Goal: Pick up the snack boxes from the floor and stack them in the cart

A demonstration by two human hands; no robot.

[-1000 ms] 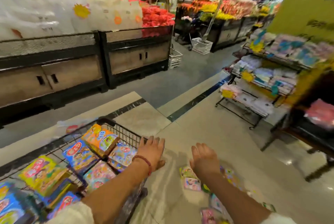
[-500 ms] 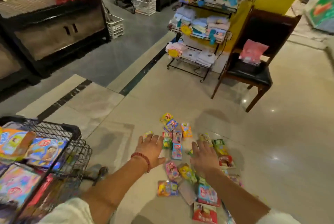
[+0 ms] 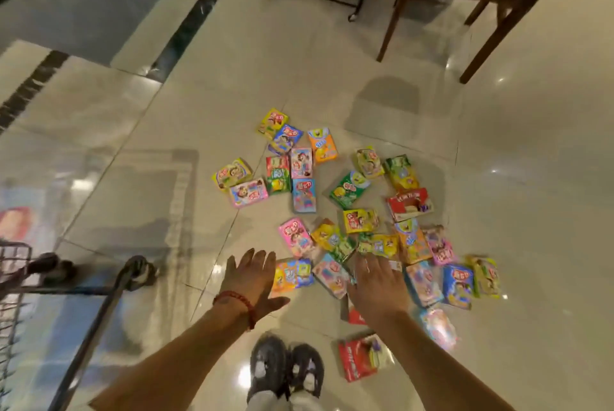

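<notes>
— Both hands moved?
— Yes, lower now: left hand [image 3: 250,277] and right hand [image 3: 375,287] spread flat, holding nothing, above snack boxes [image 3: 360,220] scattered on the floor [image 3: 232,85]; cart [image 3: 20,281] far left.

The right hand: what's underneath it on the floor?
Under the right hand lie snack boxes, including a red one peeking out near the wrist. How many it covers can't be seen.
</notes>
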